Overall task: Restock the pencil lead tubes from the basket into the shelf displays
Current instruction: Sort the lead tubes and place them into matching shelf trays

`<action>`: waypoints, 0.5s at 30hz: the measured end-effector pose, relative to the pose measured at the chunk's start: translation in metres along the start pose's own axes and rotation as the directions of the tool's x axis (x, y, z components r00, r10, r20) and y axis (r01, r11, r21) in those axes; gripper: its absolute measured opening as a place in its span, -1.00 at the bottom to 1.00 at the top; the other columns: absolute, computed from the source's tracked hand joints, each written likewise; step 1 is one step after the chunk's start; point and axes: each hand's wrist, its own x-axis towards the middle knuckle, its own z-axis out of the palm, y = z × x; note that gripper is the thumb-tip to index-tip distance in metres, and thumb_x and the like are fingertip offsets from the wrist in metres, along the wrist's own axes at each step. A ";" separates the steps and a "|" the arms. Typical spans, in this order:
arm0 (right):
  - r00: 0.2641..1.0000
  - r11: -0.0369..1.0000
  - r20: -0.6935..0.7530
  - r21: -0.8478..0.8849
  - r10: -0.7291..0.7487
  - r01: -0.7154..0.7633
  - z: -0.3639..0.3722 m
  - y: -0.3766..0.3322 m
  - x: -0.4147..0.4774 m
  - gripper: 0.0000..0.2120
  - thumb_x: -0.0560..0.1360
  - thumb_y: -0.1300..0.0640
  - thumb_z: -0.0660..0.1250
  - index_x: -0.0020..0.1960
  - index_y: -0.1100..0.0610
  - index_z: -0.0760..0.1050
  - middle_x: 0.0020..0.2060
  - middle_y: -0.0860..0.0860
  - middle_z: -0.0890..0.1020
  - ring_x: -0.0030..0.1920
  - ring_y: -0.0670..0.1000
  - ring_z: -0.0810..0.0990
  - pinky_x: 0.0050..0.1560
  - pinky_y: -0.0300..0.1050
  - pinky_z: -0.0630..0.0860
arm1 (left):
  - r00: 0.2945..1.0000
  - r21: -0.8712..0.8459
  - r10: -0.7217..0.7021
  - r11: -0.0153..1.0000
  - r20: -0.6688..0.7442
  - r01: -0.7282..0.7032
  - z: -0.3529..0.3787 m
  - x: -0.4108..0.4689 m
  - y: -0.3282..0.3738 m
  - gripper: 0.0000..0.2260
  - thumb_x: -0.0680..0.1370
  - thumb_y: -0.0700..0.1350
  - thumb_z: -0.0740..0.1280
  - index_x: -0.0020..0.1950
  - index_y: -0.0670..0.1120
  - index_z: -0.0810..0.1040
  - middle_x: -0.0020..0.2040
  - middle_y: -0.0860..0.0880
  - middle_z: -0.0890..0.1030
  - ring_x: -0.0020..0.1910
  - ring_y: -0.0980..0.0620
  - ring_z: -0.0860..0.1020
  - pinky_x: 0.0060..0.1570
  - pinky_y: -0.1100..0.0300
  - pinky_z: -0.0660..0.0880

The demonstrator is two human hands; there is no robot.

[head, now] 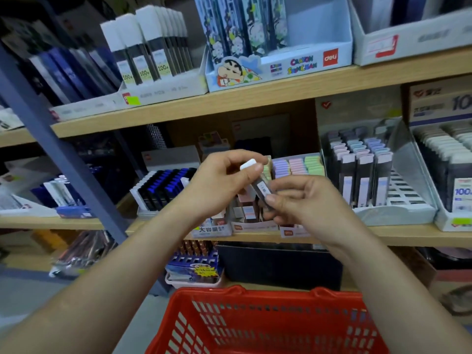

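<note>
Red basket [278,296] at the near edge, one only. No tubes can be made out in the part of its inside that shows.

Beyond it are two wooden shelf boards in plain sight, the upper shelf [229,100] and the middle shelf [383,233]. The middle shelf carries at least five display trays, some hidden behind the arms. A grey tray [398,213] at the right has three columns of pale-capped tubes and empty slots in front.

Two hands hold one lead tube [260,186], tilted in mid-air before the middle shelf and above the basket.
- Left hand [219,185] pinches the white cap end.
- Right hand [304,198] pinches the dark lower end.

Judgement: the tube is picked and under check, not yet shelved. The next move calls for matching it to its tray, freeing one hand, and setting it upright in a free slot.
</note>
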 end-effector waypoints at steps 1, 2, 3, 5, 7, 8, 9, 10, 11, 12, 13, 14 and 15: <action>1.000 0.999 0.012 -0.047 0.019 -0.019 -0.006 -0.002 -0.002 -0.86 0.52 0.26 0.40 0.06 0.12 0.61 -0.20 0.06 0.74 -0.22 0.02 0.73 -0.26 -0.21 0.62 | 1.000 0.038 0.007 0.999 -0.011 -0.006 0.000 0.000 0.001 -0.85 0.54 -0.13 0.38 0.09 0.02 0.62 -0.22 -0.01 0.62 -0.29 0.11 0.58 -0.24 0.23 0.54; 0.999 0.995 0.018 -0.091 0.040 -0.039 -0.012 -0.005 -0.004 -0.87 0.53 0.24 0.39 0.06 0.12 0.61 -0.19 0.07 0.74 -0.20 0.03 0.73 -0.26 -0.20 0.61 | 1.000 0.038 0.009 0.999 -0.028 -0.008 0.002 0.000 0.003 -0.84 0.50 -0.15 0.42 0.05 0.03 0.62 -0.23 -0.02 0.63 -0.33 0.10 0.58 -0.27 0.22 0.55; 0.998 0.989 0.012 -0.138 0.055 -0.053 -0.019 -0.007 -0.006 -0.89 0.55 0.22 0.37 0.05 0.10 0.62 -0.18 0.05 0.74 -0.19 0.02 0.73 -0.26 -0.20 0.61 | 0.998 0.055 0.021 0.998 -0.057 -0.018 0.005 0.000 0.004 -0.83 0.46 -0.16 0.47 0.00 0.05 0.62 -0.23 -0.02 0.64 -0.33 0.08 0.60 -0.28 0.20 0.56; 0.998 0.971 -0.045 -0.230 0.049 -0.058 -0.034 -0.011 -0.010 -0.88 0.58 0.19 0.33 0.03 0.06 0.64 -0.17 -0.01 0.74 -0.19 -0.03 0.72 -0.27 -0.22 0.58 | 0.991 0.223 0.088 0.973 -0.100 -0.064 0.010 0.000 0.006 -0.85 0.43 -0.13 0.50 -0.10 0.09 0.60 -0.25 0.08 0.64 -0.31 0.12 0.62 -0.24 0.19 0.58; 0.992 0.960 -0.119 -0.273 0.030 -0.061 -0.050 -0.015 -0.015 -0.86 0.60 0.18 0.31 0.01 0.04 0.64 -0.18 -0.03 0.73 -0.19 -0.04 0.70 -0.25 -0.21 0.55 | 0.987 0.354 0.129 0.931 -0.099 -0.086 0.009 0.001 0.007 -0.86 0.47 -0.12 0.47 -0.05 0.11 0.63 -0.22 0.20 0.61 -0.23 0.19 0.61 -0.14 0.21 0.57; 0.990 0.957 -0.140 -0.283 0.022 -0.062 -0.056 -0.016 -0.017 -0.85 0.60 0.18 0.30 0.00 0.03 0.64 -0.18 -0.03 0.73 -0.19 -0.05 0.69 -0.24 -0.20 0.54 | 0.986 0.387 0.136 0.918 -0.097 -0.088 0.005 0.001 0.007 -0.86 0.49 -0.13 0.45 0.01 0.06 0.66 -0.19 0.21 0.61 -0.18 0.20 0.60 -0.09 0.21 0.55; 0.989 0.956 -0.148 -0.287 0.019 -0.061 -0.061 -0.016 -0.019 -0.85 0.60 0.18 0.30 -0.01 0.03 0.64 -0.18 -0.03 0.73 -0.20 -0.05 0.69 -0.24 -0.20 0.52 | 0.985 0.430 0.144 0.898 -0.094 -0.091 -0.002 0.004 0.004 -0.85 0.50 -0.14 0.43 0.06 0.01 0.67 -0.16 0.18 0.60 -0.14 0.18 0.59 -0.07 0.22 0.51; 0.988 0.956 -0.151 -0.288 0.013 -0.056 -0.063 -0.017 -0.020 -0.85 0.60 0.18 0.30 -0.01 0.03 0.64 -0.18 -0.03 0.73 -0.20 -0.06 0.68 -0.23 -0.19 0.51 | 0.984 0.477 0.154 0.874 -0.095 -0.091 -0.010 0.005 0.002 -0.85 0.51 -0.15 0.42 0.07 -0.02 0.68 -0.14 0.16 0.59 -0.12 0.17 0.56 -0.06 0.24 0.46; 0.989 0.956 -0.149 -0.289 0.005 -0.048 -0.062 -0.017 -0.021 -0.84 0.60 0.19 0.29 -0.02 0.03 0.64 -0.18 -0.02 0.73 -0.21 -0.06 0.68 -0.22 -0.18 0.50 | 0.982 0.515 0.154 0.854 -0.106 -0.078 -0.019 0.005 0.000 -0.86 0.52 -0.16 0.42 0.06 -0.03 0.68 -0.14 0.13 0.60 -0.11 0.15 0.55 -0.07 0.23 0.44; 0.989 0.956 -0.146 -0.289 -0.004 -0.039 -0.059 -0.016 -0.020 -0.84 0.60 0.19 0.29 -0.02 0.03 0.64 -0.19 -0.01 0.73 -0.21 -0.05 0.68 -0.22 -0.17 0.51 | 0.982 0.531 0.137 0.846 -0.128 -0.049 -0.029 0.005 -0.003 -0.87 0.52 -0.16 0.42 0.04 -0.04 0.69 -0.13 0.09 0.62 -0.11 0.10 0.57 -0.06 0.21 0.45; 0.990 0.956 -0.144 -0.293 -0.015 -0.028 -0.054 -0.016 -0.019 -0.84 0.60 0.20 0.29 -0.02 0.03 0.64 -0.19 -0.01 0.73 -0.21 -0.04 0.68 -0.22 -0.16 0.51 | 0.981 0.525 0.110 0.851 -0.159 -0.011 -0.039 0.003 -0.004 -0.88 0.52 -0.17 0.41 0.03 -0.04 0.69 -0.13 0.04 0.66 -0.11 0.05 0.60 -0.05 0.16 0.50; 0.990 0.955 -0.140 -0.296 -0.025 -0.017 -0.047 -0.015 -0.018 -0.84 0.60 0.20 0.29 -0.02 0.03 0.64 -0.20 -0.01 0.73 -0.21 -0.05 0.68 -0.23 -0.17 0.52 | 0.978 0.508 0.082 0.861 -0.192 0.028 -0.048 0.001 -0.006 -0.88 0.53 -0.18 0.41 0.03 -0.04 0.69 -0.12 -0.01 0.68 -0.12 0.00 0.61 -0.02 0.12 0.53; 0.990 0.955 -0.136 -0.295 -0.038 -0.003 -0.039 -0.014 -0.016 -0.83 0.60 0.21 0.29 -0.02 0.03 0.64 -0.21 -0.02 0.72 -0.22 -0.06 0.68 -0.23 -0.17 0.52 | 0.973 0.496 0.062 0.867 -0.221 0.058 -0.056 -0.001 -0.009 -0.88 0.53 -0.18 0.41 0.03 -0.04 0.69 -0.11 -0.04 0.68 -0.12 -0.02 0.62 -0.01 0.11 0.54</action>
